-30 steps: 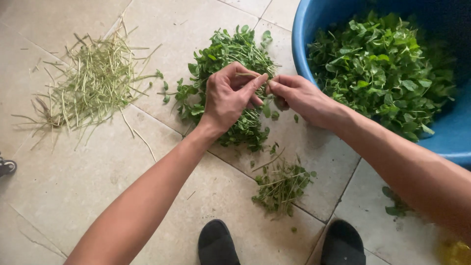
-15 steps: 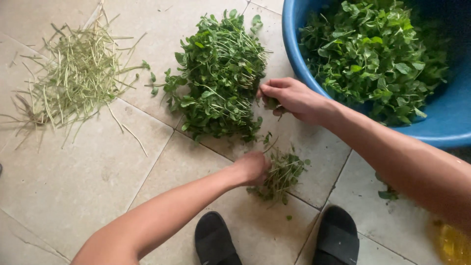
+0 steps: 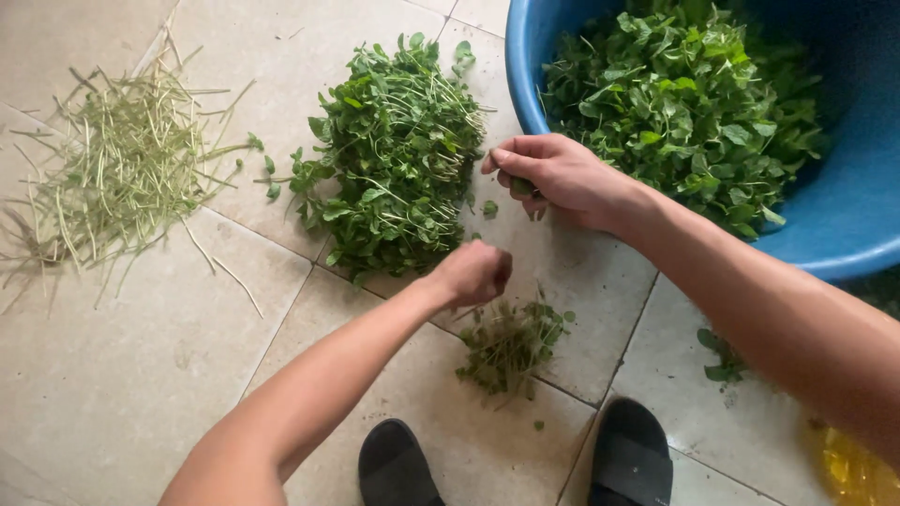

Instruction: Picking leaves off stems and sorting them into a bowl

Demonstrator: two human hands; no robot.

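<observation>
Crouched over pale floor tiles (image 3: 141,375), a person curls the left hand (image 3: 476,272) into a loose fist above a small heap of picked sprigs (image 3: 511,345), its contents hidden, while the right hand (image 3: 553,176) pinches a leafy sprig (image 3: 521,187) between thumb and fingers. Around them lie a big pile of greens (image 3: 398,159), stripped pale stems (image 3: 117,173) and a blue tub (image 3: 844,215), cut off by the frame, heaped with leaves (image 3: 684,103). Two black sandals (image 3: 398,468) poke in below.

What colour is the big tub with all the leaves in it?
The tub is bright blue, filled with green leaves. The head view shows it best, at the top right.
</observation>
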